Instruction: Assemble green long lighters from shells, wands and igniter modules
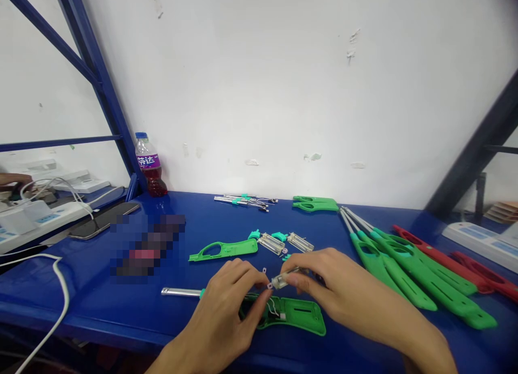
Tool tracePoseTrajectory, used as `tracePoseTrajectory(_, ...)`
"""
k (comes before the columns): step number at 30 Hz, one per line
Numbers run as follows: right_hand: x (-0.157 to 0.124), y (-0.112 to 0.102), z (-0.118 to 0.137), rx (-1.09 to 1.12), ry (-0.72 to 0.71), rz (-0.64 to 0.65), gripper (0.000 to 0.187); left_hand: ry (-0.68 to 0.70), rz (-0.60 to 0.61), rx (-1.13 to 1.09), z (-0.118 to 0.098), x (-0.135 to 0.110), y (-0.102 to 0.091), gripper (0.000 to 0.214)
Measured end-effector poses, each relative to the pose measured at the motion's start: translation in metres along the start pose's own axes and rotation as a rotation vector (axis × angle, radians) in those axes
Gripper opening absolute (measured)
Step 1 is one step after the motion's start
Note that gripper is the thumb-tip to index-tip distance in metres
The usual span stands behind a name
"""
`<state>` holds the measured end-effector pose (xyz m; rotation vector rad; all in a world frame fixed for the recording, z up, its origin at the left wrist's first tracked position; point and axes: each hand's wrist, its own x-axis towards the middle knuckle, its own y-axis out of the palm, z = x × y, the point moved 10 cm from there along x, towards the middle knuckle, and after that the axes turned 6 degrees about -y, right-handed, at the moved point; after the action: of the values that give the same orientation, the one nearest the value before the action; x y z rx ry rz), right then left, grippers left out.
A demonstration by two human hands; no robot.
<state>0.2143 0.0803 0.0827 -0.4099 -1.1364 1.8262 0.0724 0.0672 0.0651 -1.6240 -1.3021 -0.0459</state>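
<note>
My left hand [229,298] and my right hand [335,287] meet over a green lighter shell half [301,315] lying on the blue table [101,304]. A metal tube [180,292] sticks out to its left. My right fingers pinch a small clear part [281,280]. My left fingertips pinch at its left end, where a thin wire runs down into the shell. Just beyond lie another green shell half [224,250] and two clear gas cartridges [272,243] [300,242] with teal caps.
Finished green lighters [404,271] and red lighters [453,263] lie at the right. Metal tubes [243,201] and green shells [315,203] rest by the wall. A drink bottle [149,166], a phone [103,220], power strips [36,215] and a white cable [60,304] are at the left.
</note>
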Motion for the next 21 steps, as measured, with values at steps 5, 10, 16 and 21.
tracePoseTrajectory(5,0.000,0.001,0.001,0.002,0.004,0.012,0.028,-0.010,0.018,0.003,-0.001,-0.001,0.000,0.011)
tracePoseTrajectory(10,0.001,-0.001,-0.003,-0.013,-0.003,-0.011,0.023,-0.028,0.044,0.012,0.003,-0.002,0.004,0.015)
tracePoseTrajectory(16,-0.002,0.004,-0.009,-0.078,-0.016,0.034,0.020,-0.042,0.111,0.017,0.004,0.001,0.011,0.021)
tracePoseTrajectory(21,-0.008,0.009,-0.020,-0.065,0.045,0.047,0.021,-0.107,0.158,-0.063,0.009,0.001,0.011,0.022)
